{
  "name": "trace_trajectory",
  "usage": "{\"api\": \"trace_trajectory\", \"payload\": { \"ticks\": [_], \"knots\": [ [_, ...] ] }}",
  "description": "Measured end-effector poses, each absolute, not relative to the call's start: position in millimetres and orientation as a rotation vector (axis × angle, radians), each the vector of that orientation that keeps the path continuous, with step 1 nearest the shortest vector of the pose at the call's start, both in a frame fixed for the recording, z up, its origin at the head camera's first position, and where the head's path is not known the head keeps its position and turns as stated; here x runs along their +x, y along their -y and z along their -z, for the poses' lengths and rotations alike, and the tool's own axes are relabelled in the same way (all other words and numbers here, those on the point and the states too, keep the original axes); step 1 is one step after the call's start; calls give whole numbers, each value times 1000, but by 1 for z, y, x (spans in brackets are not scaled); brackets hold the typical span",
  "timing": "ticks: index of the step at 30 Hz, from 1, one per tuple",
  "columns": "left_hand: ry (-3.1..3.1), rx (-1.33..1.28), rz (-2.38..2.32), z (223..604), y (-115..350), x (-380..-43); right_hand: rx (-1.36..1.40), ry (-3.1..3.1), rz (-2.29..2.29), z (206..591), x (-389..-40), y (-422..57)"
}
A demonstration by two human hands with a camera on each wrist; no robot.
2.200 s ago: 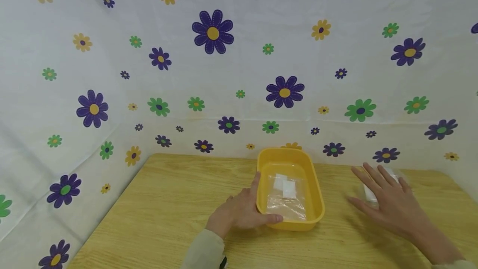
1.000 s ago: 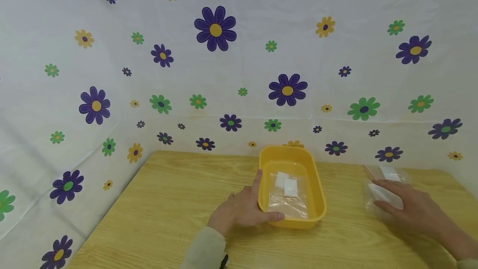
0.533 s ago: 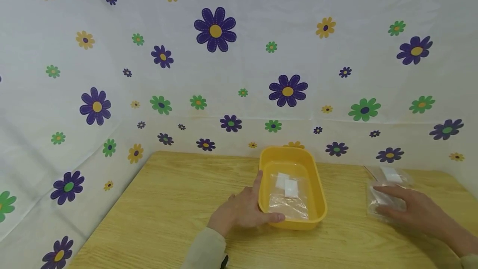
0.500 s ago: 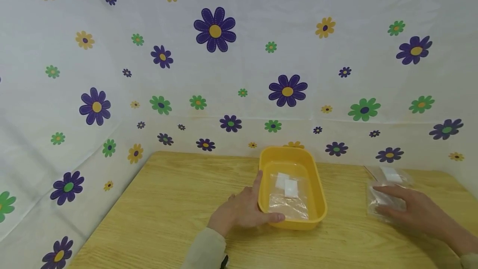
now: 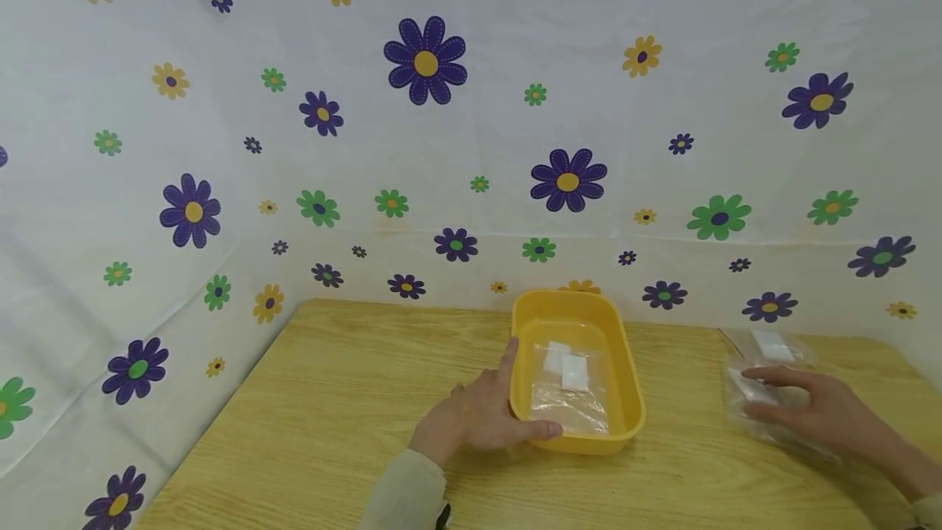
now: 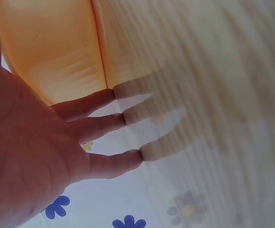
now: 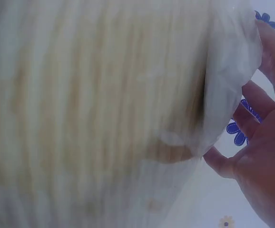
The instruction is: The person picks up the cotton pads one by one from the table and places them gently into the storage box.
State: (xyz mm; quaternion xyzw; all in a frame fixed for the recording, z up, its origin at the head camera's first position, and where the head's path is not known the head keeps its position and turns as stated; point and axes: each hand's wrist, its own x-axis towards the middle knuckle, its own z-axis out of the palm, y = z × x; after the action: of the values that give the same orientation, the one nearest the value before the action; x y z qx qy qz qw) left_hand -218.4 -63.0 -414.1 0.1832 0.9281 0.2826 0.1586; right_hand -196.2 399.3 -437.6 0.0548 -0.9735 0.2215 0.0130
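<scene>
head view: right hand (image 5: 820, 415) pinches clear bag (image 5: 738, 406), left hand (image 5: 477, 414) spread against yellow tray (image 5: 567, 309)

L hand (image 5: 478, 415) nr middle of scene; L arm comes in from near side, pale L sleeve (image 5: 405, 493) down to abt the wrist. L index (image 5: 509, 358) pts far, L thumb (image 5: 540, 429) sticks out right, wide gap btwn the two. L wrist view: three L fingers (image 6: 111, 166) approx straight, spread apart, tips down; palm faces cam.

R hand (image 5: 798, 403) over on right, reaching left; bare R forearm (image 5: 905, 464) from near right, only a bit of R sleeve (image 5: 929, 510) showing. R index (image 5: 787, 375) bent, R thumb (image 5: 769, 414) opp. & nearer, pinching. R wrist view: R fingers (image 7: 260, 100) apart, slightly bent.
</scene>
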Motion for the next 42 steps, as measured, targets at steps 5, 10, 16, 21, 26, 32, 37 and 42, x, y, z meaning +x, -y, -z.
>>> {"api": "trace_trajectory", "payload": {
  "ticks": [5,10,16,21,26,32,37,42],
  "knots": [
    [-2653,529,-810,414,63,-218,186,3054,-816,437,-197,-405],
    [-2646,534,-833,414,62,-218,207,3083,-904,437,-199,-410],
    [-2646,533,-837,415,63,-218,311,3064,-881,439,-204,-408],
    [-2648,532,-834,416,63,-218,306,3073,-869,438,-206,-406],
    [-2654,527,-823,414,63,-218,305,3082,-865,436,-205,-407],
    [-2653,530,-826,414,63,-218,339,3045,-829,437,-204,-410],
    [-2648,550,-836,415,63,-218,377,2974,-816,441,-202,-411],
    [-2658,567,-829,416,63,-219,417,2893,-807,443,-202,-409]
  ]
}}
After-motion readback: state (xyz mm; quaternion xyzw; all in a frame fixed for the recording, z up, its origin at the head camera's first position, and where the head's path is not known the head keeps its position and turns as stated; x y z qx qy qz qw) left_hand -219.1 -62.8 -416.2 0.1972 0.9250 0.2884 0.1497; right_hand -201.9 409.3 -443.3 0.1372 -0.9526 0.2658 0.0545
